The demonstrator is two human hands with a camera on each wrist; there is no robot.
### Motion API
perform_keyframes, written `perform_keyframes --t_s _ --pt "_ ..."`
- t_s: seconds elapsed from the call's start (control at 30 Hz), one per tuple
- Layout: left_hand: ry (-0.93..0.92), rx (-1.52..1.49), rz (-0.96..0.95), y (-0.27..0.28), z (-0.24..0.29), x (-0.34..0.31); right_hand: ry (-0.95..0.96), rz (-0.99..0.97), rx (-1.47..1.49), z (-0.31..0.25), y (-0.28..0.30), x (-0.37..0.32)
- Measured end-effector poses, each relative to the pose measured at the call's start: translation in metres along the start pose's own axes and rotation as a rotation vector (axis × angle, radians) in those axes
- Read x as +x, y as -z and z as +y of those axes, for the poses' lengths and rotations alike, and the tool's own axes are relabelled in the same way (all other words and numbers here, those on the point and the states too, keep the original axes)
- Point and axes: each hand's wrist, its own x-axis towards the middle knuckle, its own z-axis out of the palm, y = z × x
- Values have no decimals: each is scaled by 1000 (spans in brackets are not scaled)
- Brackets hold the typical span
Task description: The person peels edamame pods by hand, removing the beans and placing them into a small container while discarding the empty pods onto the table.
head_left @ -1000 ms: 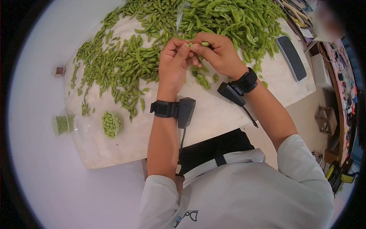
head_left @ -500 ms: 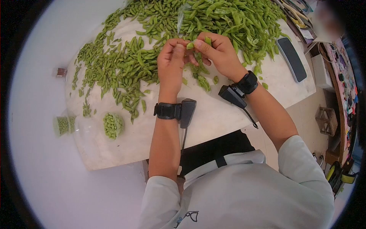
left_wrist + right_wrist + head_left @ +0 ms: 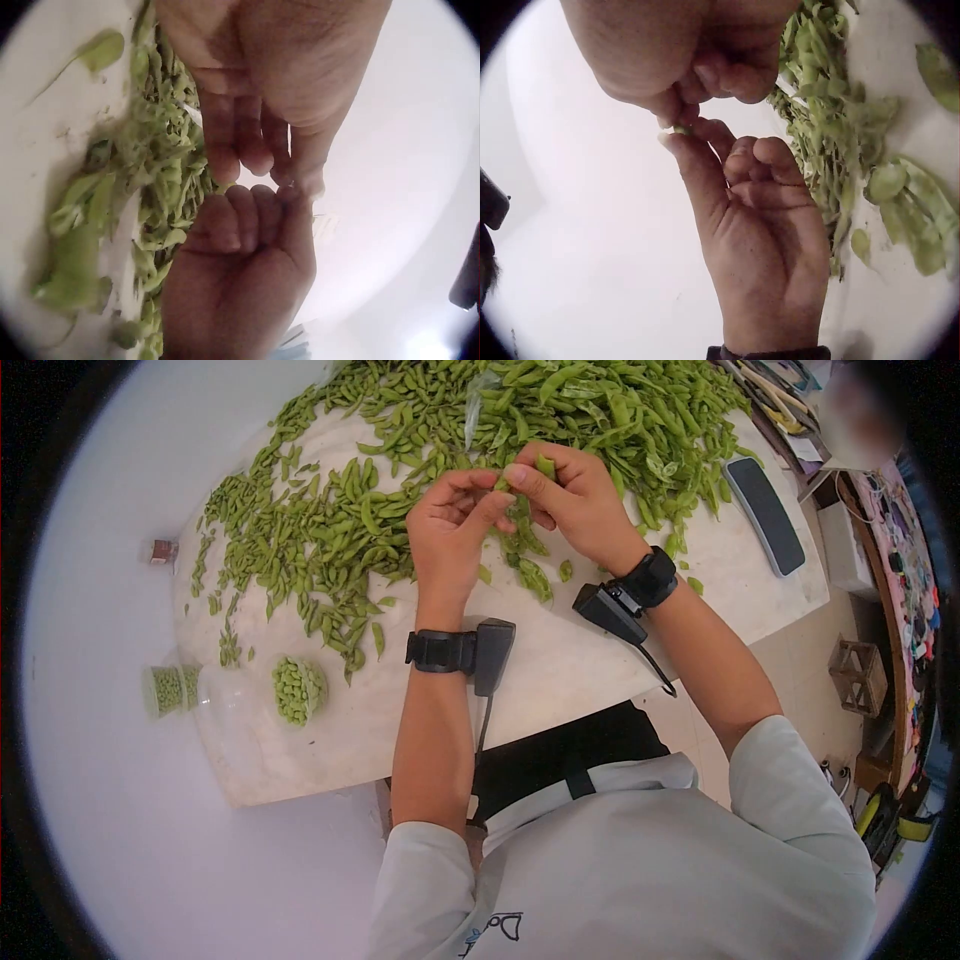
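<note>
The right hand point(image 3: 585, 510) pinches a green pod point(image 3: 545, 464) between thumb and index finger, and part of the pod sticks up behind the thumb. Close against it, the left hand point(image 3: 446, 540) has its thumb and index fingertips at the pod's near end. In the right wrist view a bit of green pod point(image 3: 682, 129) shows where the fingertips of the left hand point(image 3: 757, 232) and the right hand point(image 3: 682, 52) meet. Fingers hide most of the pod in the left wrist view, where the left hand point(image 3: 277, 67) is above the right hand point(image 3: 240, 277).
Heaped pods point(image 3: 620, 420) cover the table's far side, with smaller pods point(image 3: 300, 550) spread leftward. A tub of shelled beans point(image 3: 298, 690) stands at the left front, beside a clear container point(image 3: 222, 695) and another bean tub point(image 3: 163, 690). A phone point(image 3: 766, 515) lies at the right.
The left hand has moved slightly left, and its thumb has swung away from its index finger. The pod has tilted upward in the right hand's grip since the first frame.
</note>
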Motion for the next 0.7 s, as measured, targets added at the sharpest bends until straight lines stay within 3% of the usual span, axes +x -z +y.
perform_keyframes --t_s 0.3,0.5,0.7 --pt "74 -7 -22 -5 1 1 -59 -32 160 0 0 0" --pt "21 139 8 -5 1 -2 -232 -21 437 -1 -4 -1" --pt "-51 71 75 -10 2 -2 -236 -26 406 -1 -4 -1"
